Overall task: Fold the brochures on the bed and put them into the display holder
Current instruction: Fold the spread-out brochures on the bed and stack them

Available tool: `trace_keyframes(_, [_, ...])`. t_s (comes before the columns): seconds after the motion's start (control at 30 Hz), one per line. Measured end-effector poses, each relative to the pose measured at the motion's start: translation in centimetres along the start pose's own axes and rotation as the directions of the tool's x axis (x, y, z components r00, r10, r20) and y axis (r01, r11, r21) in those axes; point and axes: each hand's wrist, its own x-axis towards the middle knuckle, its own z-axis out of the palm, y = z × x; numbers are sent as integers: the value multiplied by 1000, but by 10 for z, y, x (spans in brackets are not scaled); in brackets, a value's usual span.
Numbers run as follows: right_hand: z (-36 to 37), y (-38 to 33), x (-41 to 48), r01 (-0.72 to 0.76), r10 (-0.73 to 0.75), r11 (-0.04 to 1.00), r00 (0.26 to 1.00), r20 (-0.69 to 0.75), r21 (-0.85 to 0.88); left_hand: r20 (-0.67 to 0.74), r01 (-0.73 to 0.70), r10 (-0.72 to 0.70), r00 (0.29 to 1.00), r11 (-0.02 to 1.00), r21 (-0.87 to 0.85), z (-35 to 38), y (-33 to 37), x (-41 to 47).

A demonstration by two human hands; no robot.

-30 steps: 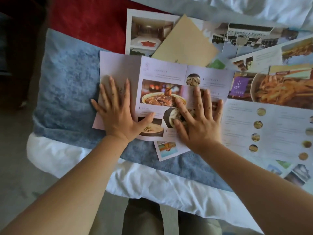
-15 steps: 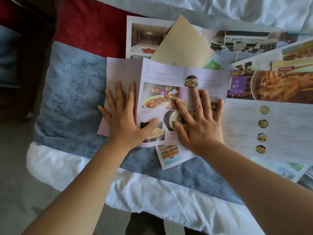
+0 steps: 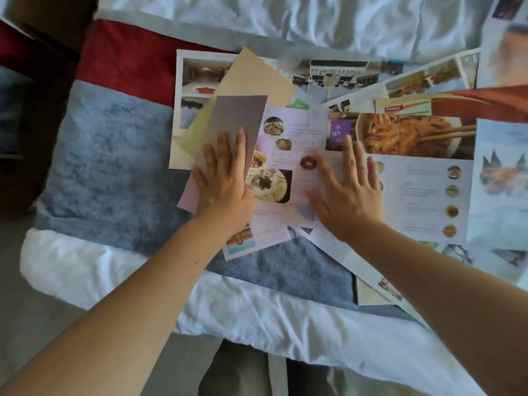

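Lilac paper brochure (image 3: pixel 288 155), food photographs inside, lying on the blue-grey plush runner (image 3: pixel 114 172) close to the near edge of the bed (image 3: pixel 257 310).

- Flap (image 3: pixel 237 118): the brochure's left panel, folded over onto the middle, blank grey-lilac back uppermost. Its long axis runs away from the person, with the top leaning slightly to the right.
- Remaining panels: open and flat, print facing up, top edge towards the far side of the bed.
- Left hand (image 3: pixel 225 184): palm down on the folded flap, fingers straight and close together, pressing it flat; nothing pinched.
- Right hand (image 3: pixel 348 195): palm down on the open right panel, fingers straight and spread, the outer ones reaching over the neighbouring white menu leaflet (image 3: pixel 423 195).
- Other loose sheets around and beneath: beige sheet (image 3: pixel 254 78), noodle-bowl brochure (image 3: pixel 405 135), sheet of interior photographs (image 3: pixel 197 78), and a small picture card (image 3: pixel 240 244) poking out below the left wrist.
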Motion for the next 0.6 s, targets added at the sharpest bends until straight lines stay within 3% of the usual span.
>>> trace_keyframes(0.13, [7,48,-17,-161,163,987,985,-63,29,15,-93,92,996,996,18,16,28,-2])
trace_keyframes(0.37, [32,58,-17,-149,159,986,969,-188,69,58,-84,79,995,992,92,41,75,13])
trace_keyframes(0.6, [45,58,-15,-119,135,990,939,-315,70,26,-228,230,973,936,269,57,82,50])
